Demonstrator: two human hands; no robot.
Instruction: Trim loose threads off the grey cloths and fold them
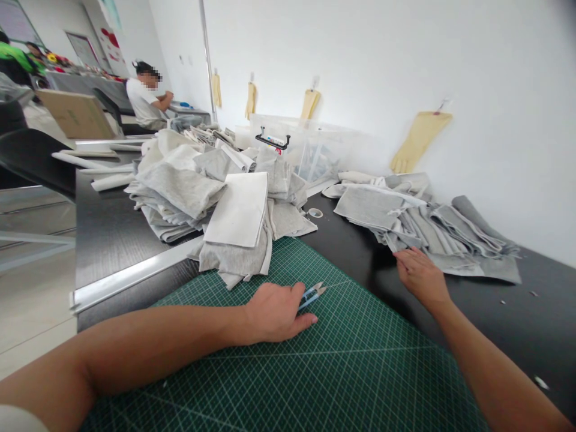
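My left hand (274,313) is closed around a pair of blue-handled thread snips (314,293), whose metal blades point right, above the green cutting mat (360,384). Over at the right, my right hand (418,273) pinches the near edge of a grey fabric piece (402,241) at the front of a loose fabric pile (373,207). Darker grey folded fabric (468,231) lies beside that pile. Left of centre, a white rectangular sheet (238,210) rests on a big heap of grey cloth (175,186) that overlaps the mat's far edge.
A metal ruler (135,276) lies along the table's left part. Behind the heap stands a clear plastic box (310,144), with a tape roll (315,213) in front. Yellow gloves (418,141) hang on the wall. A co-worker (148,99) sits at another table, back left.
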